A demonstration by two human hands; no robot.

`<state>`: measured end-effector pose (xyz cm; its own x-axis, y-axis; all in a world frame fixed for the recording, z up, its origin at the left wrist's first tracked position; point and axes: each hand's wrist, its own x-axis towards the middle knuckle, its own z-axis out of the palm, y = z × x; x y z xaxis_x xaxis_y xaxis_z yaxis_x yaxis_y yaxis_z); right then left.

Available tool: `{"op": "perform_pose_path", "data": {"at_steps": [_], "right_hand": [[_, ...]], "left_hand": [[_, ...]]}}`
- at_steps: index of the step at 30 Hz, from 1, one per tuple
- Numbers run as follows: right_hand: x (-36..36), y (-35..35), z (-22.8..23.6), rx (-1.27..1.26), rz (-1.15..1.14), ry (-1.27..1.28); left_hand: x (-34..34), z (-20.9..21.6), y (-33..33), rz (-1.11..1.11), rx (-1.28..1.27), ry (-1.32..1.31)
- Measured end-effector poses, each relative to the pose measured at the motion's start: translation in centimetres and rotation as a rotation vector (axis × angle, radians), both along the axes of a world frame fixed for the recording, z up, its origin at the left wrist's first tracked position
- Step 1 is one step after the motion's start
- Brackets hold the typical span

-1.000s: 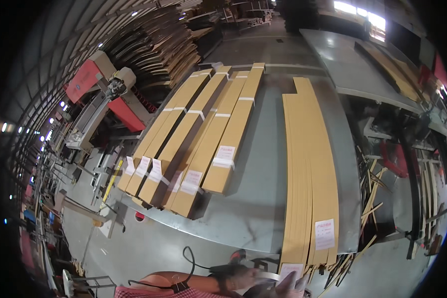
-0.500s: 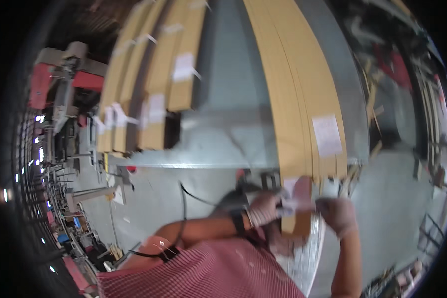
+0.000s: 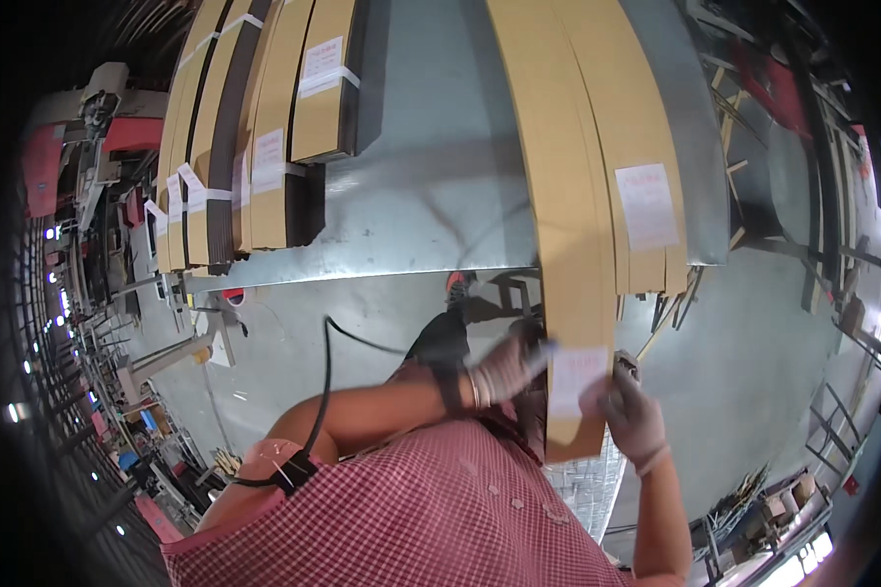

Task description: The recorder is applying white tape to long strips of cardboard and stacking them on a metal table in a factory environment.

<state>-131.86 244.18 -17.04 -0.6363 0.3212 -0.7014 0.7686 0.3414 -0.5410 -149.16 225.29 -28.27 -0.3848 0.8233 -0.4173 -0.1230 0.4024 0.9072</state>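
A long, flat cardboard box [image 3: 575, 264] sticks out past the bench's near edge toward me, with a white printed paper label [image 3: 579, 380] near its close end. My left hand [image 3: 507, 370], in a white glove with dark fingertips, is at the box's left side beside the label. Motion smears its fingers, and a small bluish spot shows at their tips. On the opposite side, my gloved right hand [image 3: 638, 416] is closed at the box's right edge, its thumb by the label. What its curled fingers hold is hidden.
Another labelled long box [image 3: 646, 210] lies alongside on the grey metal bench [image 3: 431, 186]. At the left, several long cartons [image 3: 289, 191] bear labels and white straps. A black cable [image 3: 325, 386] loops over my left arm. Red-and-grey machinery [image 3: 93, 147] stands far left.
Both hands have moved apart, to either side of the box end. The label, partly covered before, now shows almost fully. The view has shifted, and the left cartons appear farther left and higher.
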Motion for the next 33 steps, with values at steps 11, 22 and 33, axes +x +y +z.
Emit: {"op": "perform_pose_path", "data": {"at_steps": [11, 22, 33], "right_hand": [[-10.9, 0.7, 5.7, -0.292, 0.707, 0.084], [-4.0, 8.4, -18.3, -1.010, -0.411, 0.358], [-3.1, 5.1, -17.8, -0.148, -0.134, 0.248]], "left_hand": [[-1.8, 8.5, -0.6, -0.392, -0.138, -0.340], [-0.2, -10.7, 0.9, 0.084, 0.257, -0.673], [2.7, -14.4, 0.7, -0.139, 0.050, -0.724]]}}
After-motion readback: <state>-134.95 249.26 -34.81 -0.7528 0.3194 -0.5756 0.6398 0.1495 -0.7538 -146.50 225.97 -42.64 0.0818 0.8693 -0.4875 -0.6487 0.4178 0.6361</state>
